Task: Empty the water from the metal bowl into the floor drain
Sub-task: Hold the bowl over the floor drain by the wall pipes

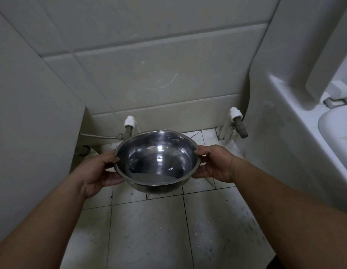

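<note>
Both hands hold a metal bowl above a tiled bathroom floor.

Head view: the left hand and right hand, arms outstretched, each keep a grip closed on opposite rims of the shiny, round, roughly level bowl, water pooled inside.

Bathroom: tiled walls, toilet, water valves.

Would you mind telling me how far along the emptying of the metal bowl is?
Done: the metal bowl is lifted, with the left hand and right hand gripping opposite rims over the tiled floor. In hand: it sits roughly level, water apparently still pooled inside. Left: find the drain, unseen here, and pour.
</note>
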The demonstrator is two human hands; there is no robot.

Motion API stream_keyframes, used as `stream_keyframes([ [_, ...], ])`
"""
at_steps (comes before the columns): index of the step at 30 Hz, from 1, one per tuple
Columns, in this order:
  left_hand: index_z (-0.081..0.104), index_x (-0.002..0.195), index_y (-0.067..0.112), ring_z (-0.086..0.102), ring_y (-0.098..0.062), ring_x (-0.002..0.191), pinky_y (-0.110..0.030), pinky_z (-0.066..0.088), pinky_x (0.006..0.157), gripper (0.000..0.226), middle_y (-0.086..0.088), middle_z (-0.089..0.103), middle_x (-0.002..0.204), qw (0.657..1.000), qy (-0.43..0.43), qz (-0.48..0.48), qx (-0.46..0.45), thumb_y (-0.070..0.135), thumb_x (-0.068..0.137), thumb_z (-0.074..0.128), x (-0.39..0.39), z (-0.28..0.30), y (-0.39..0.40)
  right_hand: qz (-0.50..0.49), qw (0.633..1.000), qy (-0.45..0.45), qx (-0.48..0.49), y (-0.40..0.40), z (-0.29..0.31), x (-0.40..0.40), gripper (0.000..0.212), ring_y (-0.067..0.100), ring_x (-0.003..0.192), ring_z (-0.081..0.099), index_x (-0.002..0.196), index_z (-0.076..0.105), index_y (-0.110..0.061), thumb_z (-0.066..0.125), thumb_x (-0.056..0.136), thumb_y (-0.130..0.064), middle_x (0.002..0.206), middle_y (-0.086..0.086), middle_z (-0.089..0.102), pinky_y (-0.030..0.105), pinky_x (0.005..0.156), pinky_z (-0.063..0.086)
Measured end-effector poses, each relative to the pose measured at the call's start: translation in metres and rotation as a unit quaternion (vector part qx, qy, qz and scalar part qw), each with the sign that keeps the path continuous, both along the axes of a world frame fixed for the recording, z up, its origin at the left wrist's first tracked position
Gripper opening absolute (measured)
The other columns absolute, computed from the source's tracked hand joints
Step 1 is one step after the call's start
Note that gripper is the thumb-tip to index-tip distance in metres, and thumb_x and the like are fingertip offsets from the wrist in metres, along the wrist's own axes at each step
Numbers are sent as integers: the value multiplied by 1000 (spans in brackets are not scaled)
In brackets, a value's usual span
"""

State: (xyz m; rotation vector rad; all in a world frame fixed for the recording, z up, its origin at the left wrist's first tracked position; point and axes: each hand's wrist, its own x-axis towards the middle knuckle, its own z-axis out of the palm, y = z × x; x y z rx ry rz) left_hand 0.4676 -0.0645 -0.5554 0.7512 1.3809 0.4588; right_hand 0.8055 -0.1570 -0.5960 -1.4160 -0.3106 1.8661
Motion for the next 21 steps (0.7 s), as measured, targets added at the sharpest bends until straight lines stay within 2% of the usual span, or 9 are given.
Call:
stream_keyframes([
  [8,76,118,17,79,-27,73,-40,65,64,34,-19,64,123,1000,-6,-2,-5,9,96,52,-6,0,2,-6,1000,3,-6,1,-2,-4,39,43,92,73,132,66,-7,52,95,-10,117,22,61,48,75,64],
  [13,80,112,17,79,-28,73,-40,65,62,33,-20,64,121,1000,-8,4,-9,8,96,53,-7,-1,3,-9,1000,-1,-10,1,-2,-5,37,45,96,73,130,66,-6,53,95,-11,121,24,61,51,78,64],
  [18,80,110,17,79,-29,73,-40,65,62,31,-19,67,118,1000,-4,2,-6,9,95,54,-7,-2,4,-14,1000,3,-15,1,0,-5,38,42,88,74,132,63,-4,53,96,-11,119,24,61,48,74,64],
  [21,83,102,19,79,-29,73,-40,65,63,31,-16,69,116,1000,2,-2,-3,10,96,54,-7,-4,6,-14,1000,4,-18,1,1,-6,40,44,90,73,134,61,-3,52,96,-11,118,25,61,50,77,65],
])
